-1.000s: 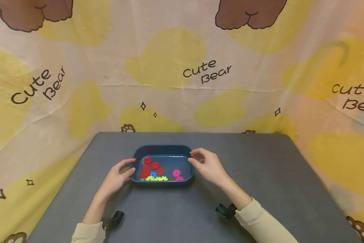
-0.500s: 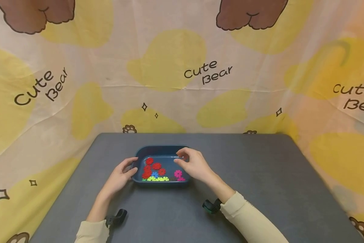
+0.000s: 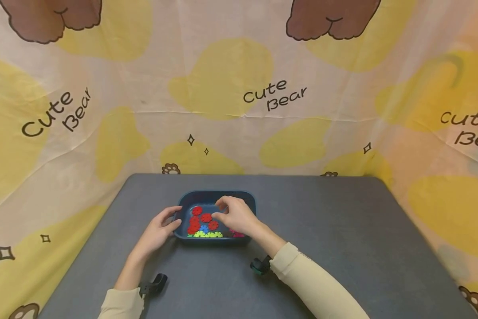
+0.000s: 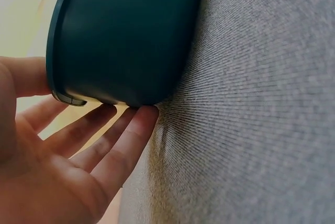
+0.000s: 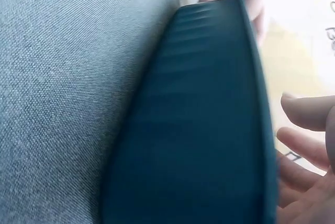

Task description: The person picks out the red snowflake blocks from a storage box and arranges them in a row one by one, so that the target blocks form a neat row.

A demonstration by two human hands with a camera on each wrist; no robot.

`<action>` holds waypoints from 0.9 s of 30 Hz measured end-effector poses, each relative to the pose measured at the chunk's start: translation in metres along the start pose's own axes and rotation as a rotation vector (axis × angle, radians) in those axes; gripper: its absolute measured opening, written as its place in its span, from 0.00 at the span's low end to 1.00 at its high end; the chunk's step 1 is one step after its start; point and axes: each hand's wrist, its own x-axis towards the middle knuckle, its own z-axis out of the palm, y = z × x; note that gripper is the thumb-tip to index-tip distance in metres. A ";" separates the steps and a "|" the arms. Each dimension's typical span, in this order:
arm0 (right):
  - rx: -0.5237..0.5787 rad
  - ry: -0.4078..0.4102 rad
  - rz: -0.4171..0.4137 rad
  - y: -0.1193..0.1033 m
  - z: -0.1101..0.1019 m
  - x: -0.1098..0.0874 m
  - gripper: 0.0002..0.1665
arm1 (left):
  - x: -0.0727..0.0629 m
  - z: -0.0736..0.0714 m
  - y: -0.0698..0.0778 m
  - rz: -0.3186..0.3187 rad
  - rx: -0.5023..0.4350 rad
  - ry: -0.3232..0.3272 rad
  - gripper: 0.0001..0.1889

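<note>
1. One blue tray (image 3: pixel 201 196) sits flat on the grey desk (image 3: pixel 323 221), toward 11 o'clock of desk middle. Clock below: tray centre, 12 = far side.
2. Left hand (image 3: pixel 156 231) at 9 o'clock: grips tray end, thumb at the rim, fingers against the outer wall, per left wrist view.
3. Right hand (image 3: pixel 237 217) over the tray's inside, arm coming in from 4 o'clock. Thumb and index bent, clear gap between tips, nothing visible held. Thumb tip just beside a red piece; contact can't be told.
4. Red pieces (image 3: pixel 193 225): several, loose cluster from 9 round to 7 o'clock, some overlapping.
5. Blue piece (image 3: pixel 204 228) at 7 o'clock, between the reds and the near wall.
6. Yellow-green pieces (image 3: pixel 209 234) in a row at 6 to 7, along the near wall.
7. Pink pieces (image 3: pixel 238 234) at 5, partly hidden by right hand.
8. Cream sleeves (image 3: pixel 319 279) on both arms, black wrist camera (image 3: pixel 154 285) on each.
9. Printed cloth (image 3: pixel 219 79) behind desk at 12, "Cute Bear" lettering.
</note>
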 end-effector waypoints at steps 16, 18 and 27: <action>-0.116 -0.115 0.079 0.011 0.028 0.024 0.20 | 0.000 0.001 0.001 -0.017 0.003 -0.001 0.27; -0.133 -0.125 0.081 0.014 0.031 0.026 0.20 | -0.001 0.001 0.002 -0.019 0.000 -0.002 0.28; -0.195 -0.162 0.088 0.018 0.038 0.033 0.19 | -0.001 0.001 0.001 -0.013 -0.011 -0.013 0.29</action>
